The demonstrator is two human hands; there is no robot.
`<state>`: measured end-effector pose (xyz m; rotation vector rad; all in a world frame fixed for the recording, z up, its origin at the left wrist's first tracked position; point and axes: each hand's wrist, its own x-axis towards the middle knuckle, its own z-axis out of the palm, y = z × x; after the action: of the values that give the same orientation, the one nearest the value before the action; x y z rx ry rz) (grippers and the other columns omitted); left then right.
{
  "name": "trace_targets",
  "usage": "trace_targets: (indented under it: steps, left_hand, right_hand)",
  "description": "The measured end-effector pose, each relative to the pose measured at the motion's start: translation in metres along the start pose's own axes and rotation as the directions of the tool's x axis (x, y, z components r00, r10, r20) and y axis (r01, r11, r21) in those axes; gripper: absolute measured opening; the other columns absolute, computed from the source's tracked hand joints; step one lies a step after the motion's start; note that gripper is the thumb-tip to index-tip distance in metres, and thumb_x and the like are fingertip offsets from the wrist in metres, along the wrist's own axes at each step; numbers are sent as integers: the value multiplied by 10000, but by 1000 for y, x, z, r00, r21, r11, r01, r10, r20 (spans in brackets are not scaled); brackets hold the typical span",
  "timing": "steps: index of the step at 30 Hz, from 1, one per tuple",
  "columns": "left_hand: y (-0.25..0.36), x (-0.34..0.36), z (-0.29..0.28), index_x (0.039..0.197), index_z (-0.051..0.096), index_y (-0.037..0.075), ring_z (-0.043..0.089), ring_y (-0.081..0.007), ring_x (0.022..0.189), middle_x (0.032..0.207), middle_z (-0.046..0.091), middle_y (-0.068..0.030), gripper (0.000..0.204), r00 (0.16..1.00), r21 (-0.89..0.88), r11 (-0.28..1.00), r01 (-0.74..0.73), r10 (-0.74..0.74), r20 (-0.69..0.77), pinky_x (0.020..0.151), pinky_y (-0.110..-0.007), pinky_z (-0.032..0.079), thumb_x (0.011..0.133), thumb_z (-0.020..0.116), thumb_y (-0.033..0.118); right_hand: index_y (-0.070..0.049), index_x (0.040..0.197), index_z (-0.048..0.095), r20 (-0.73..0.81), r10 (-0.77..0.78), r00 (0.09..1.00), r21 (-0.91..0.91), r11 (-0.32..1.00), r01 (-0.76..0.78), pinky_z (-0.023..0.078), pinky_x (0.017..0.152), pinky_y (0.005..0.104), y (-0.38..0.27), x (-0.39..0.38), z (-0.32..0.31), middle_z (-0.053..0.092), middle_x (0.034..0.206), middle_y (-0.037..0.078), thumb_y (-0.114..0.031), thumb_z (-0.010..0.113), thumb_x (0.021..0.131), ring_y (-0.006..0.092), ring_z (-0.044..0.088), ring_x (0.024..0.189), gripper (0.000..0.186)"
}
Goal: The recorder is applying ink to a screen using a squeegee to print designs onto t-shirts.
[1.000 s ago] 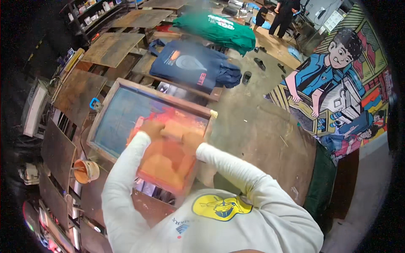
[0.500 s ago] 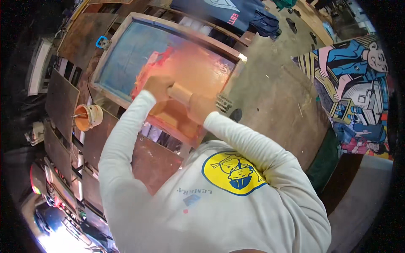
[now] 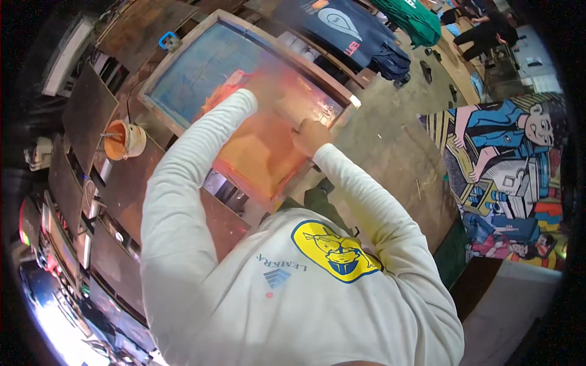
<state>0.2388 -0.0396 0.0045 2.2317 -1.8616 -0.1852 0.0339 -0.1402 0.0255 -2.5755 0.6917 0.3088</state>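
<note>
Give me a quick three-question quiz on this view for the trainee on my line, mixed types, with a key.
1. True or false: the bucket stands to the right of the wooden frame.
2. Multiple choice: what colour does the mesh show to the left of the orange ink? A) green B) blue C) yellow
3. Fill in the blank: the person's ____ hand is nearer the frame's right-hand edge.

Key
1. False: the bucket is to the left of the wooden frame.
2. B
3. Right: the right hand is nearer that edge.
</note>
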Motion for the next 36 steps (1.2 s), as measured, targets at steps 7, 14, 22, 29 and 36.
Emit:
trace_targets:
  steps: [7,14,22,29,36]
  left_hand:
    - [16,-115,1,837,681,116,656,-347,841,847,687,-105,408,996,-68,996,66,-62,62,757,-455,512,593,835,404]
    - [29,-87,-30,803,683,108,668,-331,775,813,691,-110,375,938,-9,977,214,-203,282,716,-445,515,635,851,398]
    - [18,-60,-5,880,677,108,671,-358,859,899,696,-153,262,944,-59,942,331,-330,27,744,-448,522,685,792,239]
    - [62,-69,-27,831,693,84,675,-357,830,816,688,-162,315,846,-25,851,525,-518,128,729,-465,523,651,852,287]
    - [105,8,-64,777,674,82,672,-345,764,786,688,-145,424,777,-41,777,628,-629,-32,680,-455,521,601,890,401]
  right_hand:
    - [-8,954,680,93,-99,991,39,995,95,549,785,500,-49,-62,46,702,897,252,-372,598,865,415,698,828,384]
    - [-21,952,724,166,-251,954,52,968,246,545,769,479,-25,-25,24,705,874,215,-361,600,860,396,693,803,373]
    - [-53,889,742,65,-255,965,52,966,251,547,770,475,0,6,7,712,895,204,-288,602,835,385,694,831,279]
    - [-47,879,740,186,-404,896,110,914,390,547,779,468,14,16,-17,712,871,201,-337,631,821,376,696,832,315]
    - [-54,888,737,144,-538,831,76,843,532,546,760,469,70,69,-77,709,844,199,-400,658,816,372,696,805,363]
